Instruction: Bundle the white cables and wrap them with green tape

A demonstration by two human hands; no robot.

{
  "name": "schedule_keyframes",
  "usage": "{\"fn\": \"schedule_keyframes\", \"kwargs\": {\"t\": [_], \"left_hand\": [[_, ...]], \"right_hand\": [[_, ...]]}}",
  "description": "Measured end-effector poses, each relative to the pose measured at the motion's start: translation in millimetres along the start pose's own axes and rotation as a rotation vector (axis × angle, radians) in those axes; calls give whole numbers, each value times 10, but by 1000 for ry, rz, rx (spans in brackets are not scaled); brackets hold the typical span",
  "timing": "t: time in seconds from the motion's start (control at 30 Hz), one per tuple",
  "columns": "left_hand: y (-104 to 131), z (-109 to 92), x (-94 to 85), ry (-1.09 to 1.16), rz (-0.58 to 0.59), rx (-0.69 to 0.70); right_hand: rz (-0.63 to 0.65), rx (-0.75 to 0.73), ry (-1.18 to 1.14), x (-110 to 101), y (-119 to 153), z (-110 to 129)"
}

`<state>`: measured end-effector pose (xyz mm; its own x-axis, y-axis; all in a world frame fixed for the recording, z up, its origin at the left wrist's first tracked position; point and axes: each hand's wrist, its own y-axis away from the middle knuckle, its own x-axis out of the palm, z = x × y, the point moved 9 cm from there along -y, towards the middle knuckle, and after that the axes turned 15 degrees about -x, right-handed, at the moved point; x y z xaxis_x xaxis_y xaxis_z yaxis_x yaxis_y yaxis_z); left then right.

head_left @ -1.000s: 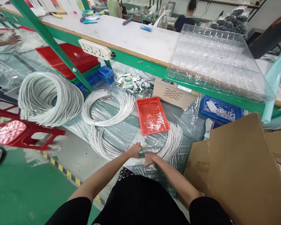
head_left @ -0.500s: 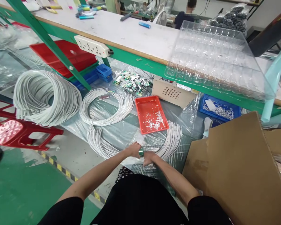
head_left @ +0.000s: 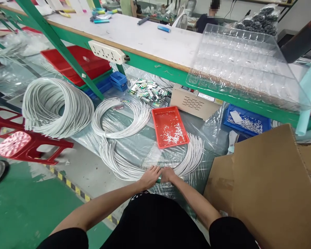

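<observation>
Both hands meet at the near edge of the loose coil of thin white cables [head_left: 189,157] that lies on the clear plastic sheet [head_left: 134,145] spread over the floor. The left hand [head_left: 150,175] and the right hand [head_left: 168,174] are closed around the bunched strands at the coil's nearest point, with a small green roll of tape [head_left: 158,180] pinched between them (which hand actually carries it I cannot tell). The step in hand looks like binding the bundle at this spot. The next move, as I judge it, calls for keeping the strands squeezed tight together while the tape is led around them, so none springs out of the ring.

Just beyond the coil sits a shallow orange plastic tray [head_left: 160,119] with small white bits scattered in it, touching the cables' far side. Two more white cable coils [head_left: 57,107] lie further left, well apart from the hands.
</observation>
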<state>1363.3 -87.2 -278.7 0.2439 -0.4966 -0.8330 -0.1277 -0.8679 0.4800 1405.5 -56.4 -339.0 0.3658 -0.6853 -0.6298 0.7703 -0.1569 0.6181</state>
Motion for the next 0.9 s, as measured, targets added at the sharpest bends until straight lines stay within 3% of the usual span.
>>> {"fn": "schedule_keyframes", "kwargs": {"t": [0.2,0.47,0.77,0.83,0.9], "left_hand": [[120,-34,92,-8,17,-18],[75,-9,-3,12,14,-79],[230,-33,-69,51,-16,-151],[332,-92,-79,58,-26,-164],[526,-324,-107,86,-47,-126]], "right_hand": [[39,-10,14,22,-13,-1],[60,-42,8,-4,-21,4],[48,-1,-81,-63,-93,-47],[43,11,-103,-94,-94,-69],[54,24,-135,-122,-89,-105]]}}
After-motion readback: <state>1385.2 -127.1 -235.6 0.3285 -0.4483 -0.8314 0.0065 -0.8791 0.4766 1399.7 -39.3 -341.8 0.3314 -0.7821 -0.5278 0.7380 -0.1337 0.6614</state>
